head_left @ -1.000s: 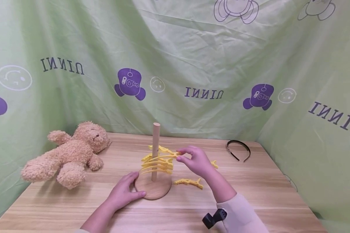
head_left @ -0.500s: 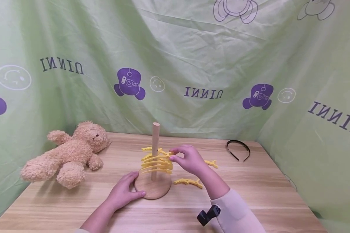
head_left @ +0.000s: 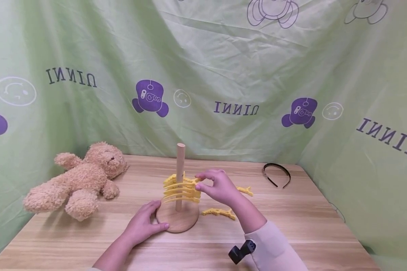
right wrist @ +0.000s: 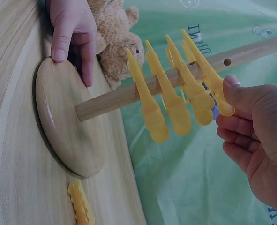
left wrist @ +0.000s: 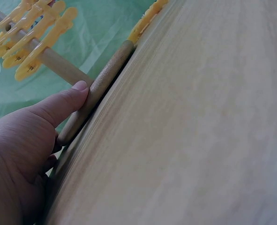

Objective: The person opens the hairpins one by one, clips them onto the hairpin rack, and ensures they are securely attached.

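Observation:
A wooden stand has a round base (head_left: 178,221) and an upright post (head_left: 180,160). Several yellow alligator hair clips (right wrist: 152,117) are clamped across the post, one above another. My right hand (head_left: 220,187) pinches the tail of the topmost clip (right wrist: 206,70) between thumb and fingers; this clip lies across the post too. My left hand (head_left: 144,222) grips the near left rim of the base, its thumb (left wrist: 70,101) on top and the other fingers partly hidden behind the edge.
Two more yellow hair clips, a near one (head_left: 218,213) and a farther one (head_left: 245,191), lie right of the stand. A black headband (head_left: 277,174) rests at the back right. A teddy bear (head_left: 84,178) lies on the left. Green cloth (head_left: 203,67) hangs around the table.
My right hand has moved left, bringing the topmost clip to the post. Its jaws stood apart half a second ago and have closed around the post. The left hand has stayed on the base.

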Action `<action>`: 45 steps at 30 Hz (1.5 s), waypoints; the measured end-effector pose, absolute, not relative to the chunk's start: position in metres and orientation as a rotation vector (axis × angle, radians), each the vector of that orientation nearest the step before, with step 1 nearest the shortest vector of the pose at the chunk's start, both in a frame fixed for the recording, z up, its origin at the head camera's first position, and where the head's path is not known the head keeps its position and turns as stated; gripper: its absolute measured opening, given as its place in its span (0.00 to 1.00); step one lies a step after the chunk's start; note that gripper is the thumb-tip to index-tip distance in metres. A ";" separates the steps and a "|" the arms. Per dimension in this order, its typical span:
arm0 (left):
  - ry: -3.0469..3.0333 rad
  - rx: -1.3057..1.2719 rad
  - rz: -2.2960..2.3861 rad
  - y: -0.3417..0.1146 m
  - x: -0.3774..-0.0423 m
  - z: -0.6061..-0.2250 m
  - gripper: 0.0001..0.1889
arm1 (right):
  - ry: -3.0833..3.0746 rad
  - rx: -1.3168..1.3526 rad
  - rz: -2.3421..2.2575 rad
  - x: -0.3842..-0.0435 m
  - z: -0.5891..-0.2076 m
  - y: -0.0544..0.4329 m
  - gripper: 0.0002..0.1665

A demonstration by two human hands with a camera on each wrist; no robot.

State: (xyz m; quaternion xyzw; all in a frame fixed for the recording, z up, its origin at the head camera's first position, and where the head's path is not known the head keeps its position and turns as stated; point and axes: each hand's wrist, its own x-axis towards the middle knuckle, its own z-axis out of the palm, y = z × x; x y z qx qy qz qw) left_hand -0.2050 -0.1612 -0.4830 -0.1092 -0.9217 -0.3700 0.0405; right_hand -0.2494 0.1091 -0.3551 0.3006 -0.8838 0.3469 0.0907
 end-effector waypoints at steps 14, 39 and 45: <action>-2.819 -0.341 -1.142 -0.162 -0.205 -0.483 0.48 | -2.670 0.883 1.187 -0.248 -0.361 0.121 0.32; -2.811 -0.347 -1.144 -0.162 -0.204 -0.483 0.48 | -2.783 0.490 1.245 -0.237 -0.432 0.190 0.34; -2.824 -0.337 -1.147 -0.162 -0.204 -0.482 0.48 | -2.828 0.446 1.238 -0.237 -0.448 0.200 0.35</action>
